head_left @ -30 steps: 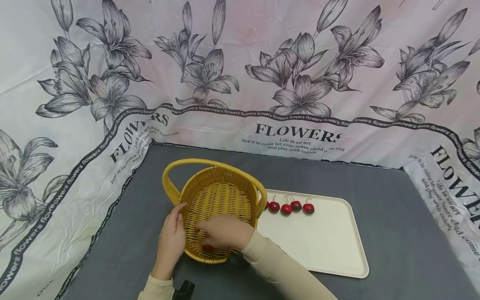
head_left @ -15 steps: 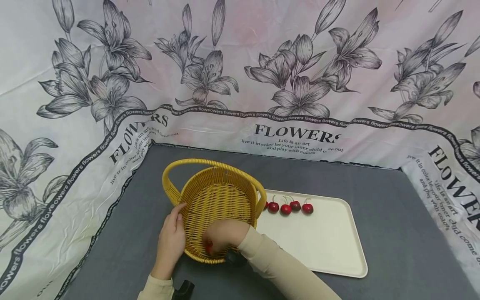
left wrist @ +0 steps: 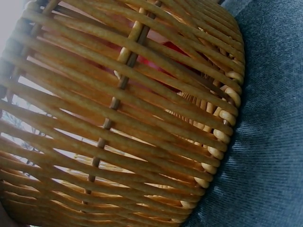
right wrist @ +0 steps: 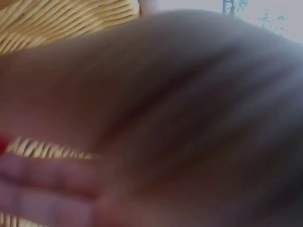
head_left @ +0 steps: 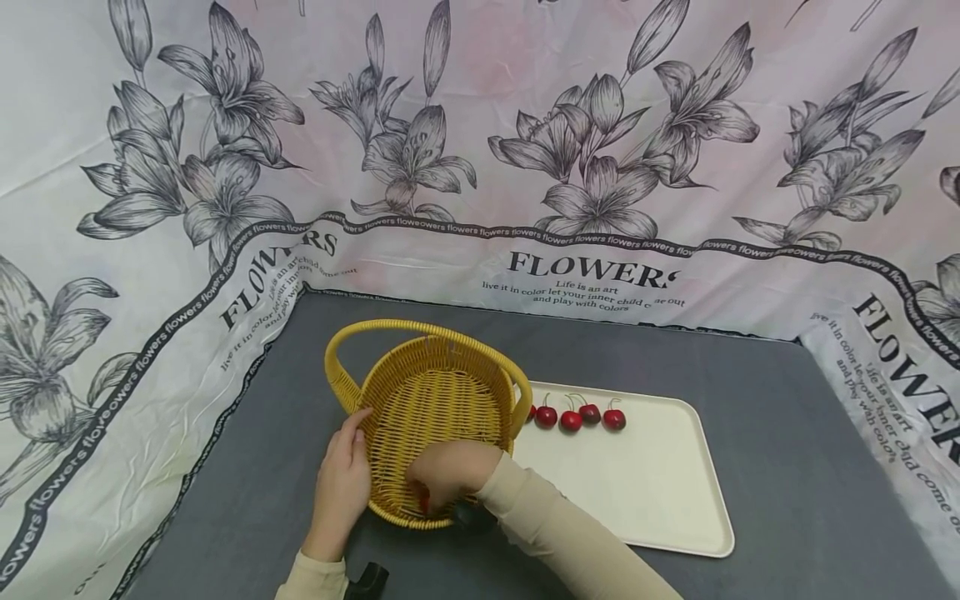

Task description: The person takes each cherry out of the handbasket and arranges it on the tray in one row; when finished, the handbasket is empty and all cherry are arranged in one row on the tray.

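In the head view a yellow wicker basket (head_left: 442,400) with a tall arched handle is tipped so that its inside shows. Along its left rim lies my left hand (head_left: 341,492), fingers fairly straight against the side. My right hand (head_left: 453,475) reaches down inside the basket near its front rim and pinches a red cherry (head_left: 425,503), mostly covered by the fingers. The right wrist view catches a bit of this cherry (right wrist: 4,144) at the left edge, between thumb and fingers. Red also shows through the woven wall (left wrist: 161,99) in the left wrist view.
Right of the basket lies a cream rectangular tray (head_left: 630,492), partly behind the basket's right side. Several cherries (head_left: 570,421) with stems sit in a row near its back edge. A grey cloth (head_left: 787,467) covers the table, and a flower-print curtain (head_left: 600,192) stands behind.
My right hand has moved down and slightly right inside the basket, its fingers closing on the cherry that showed below it before. The left hand and the basket stay in place.
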### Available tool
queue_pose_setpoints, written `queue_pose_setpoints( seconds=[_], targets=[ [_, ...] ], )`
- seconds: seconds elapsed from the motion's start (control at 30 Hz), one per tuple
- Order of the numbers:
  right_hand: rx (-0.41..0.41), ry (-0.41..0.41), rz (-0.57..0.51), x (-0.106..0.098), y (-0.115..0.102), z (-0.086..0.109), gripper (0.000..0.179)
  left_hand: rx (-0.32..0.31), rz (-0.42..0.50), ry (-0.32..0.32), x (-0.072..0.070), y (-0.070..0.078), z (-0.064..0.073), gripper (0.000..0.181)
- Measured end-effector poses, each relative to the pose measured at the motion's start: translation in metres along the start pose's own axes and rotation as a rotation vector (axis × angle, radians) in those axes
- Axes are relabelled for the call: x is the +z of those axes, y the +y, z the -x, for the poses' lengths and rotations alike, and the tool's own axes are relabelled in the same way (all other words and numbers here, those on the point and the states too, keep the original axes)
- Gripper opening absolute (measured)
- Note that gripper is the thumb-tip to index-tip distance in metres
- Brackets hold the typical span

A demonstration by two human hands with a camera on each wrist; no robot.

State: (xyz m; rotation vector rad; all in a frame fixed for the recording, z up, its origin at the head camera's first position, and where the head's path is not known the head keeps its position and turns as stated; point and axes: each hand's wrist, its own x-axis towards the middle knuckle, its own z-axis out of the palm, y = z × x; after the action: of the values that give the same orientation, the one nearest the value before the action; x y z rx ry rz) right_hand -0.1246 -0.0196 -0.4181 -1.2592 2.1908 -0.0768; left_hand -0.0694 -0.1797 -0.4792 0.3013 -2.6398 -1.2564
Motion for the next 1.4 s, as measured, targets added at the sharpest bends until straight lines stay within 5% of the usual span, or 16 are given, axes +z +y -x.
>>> queue_pose_setpoints(
  seconds=[0.2, 0.37, 0.53, 0.73, 0.97, 1.4],
  targets=[
    [-0.054, 0.241, -0.079, -0.008, 0.009, 0.037, 0.003, -0.007, 0.013, -0.005, 0.000, -0.001, 0.001, 0.038],
    [-0.069, 0.462, -0.227, -0.008, 0.018, 0.094, 0.015, -0.016, 0.019, -0.013, -0.002, -0.002, 0.000, 0.039],
    [-0.049, 0.571, -0.374, 0.001, 0.027, 0.157, 0.019, -0.027, 0.016, -0.011, -0.006, -0.002, 0.000, 0.040],
    [0.002, 0.747, -0.334, 0.019, 0.058, 0.207, 0.025, -0.033, 0.013, -0.011, -0.007, 0.000, 0.000, 0.039],
    [0.243, 0.953, -0.255, 0.051, 0.117, 0.224, 0.035, -0.032, 0.021, -0.025, -0.006, 0.000, -0.001, 0.040],
    [0.514, 0.953, -0.295, 0.093, 0.190, 0.207, 0.032, -0.029, 0.014, -0.039, -0.001, 0.000, -0.002, 0.039]
  ],
)
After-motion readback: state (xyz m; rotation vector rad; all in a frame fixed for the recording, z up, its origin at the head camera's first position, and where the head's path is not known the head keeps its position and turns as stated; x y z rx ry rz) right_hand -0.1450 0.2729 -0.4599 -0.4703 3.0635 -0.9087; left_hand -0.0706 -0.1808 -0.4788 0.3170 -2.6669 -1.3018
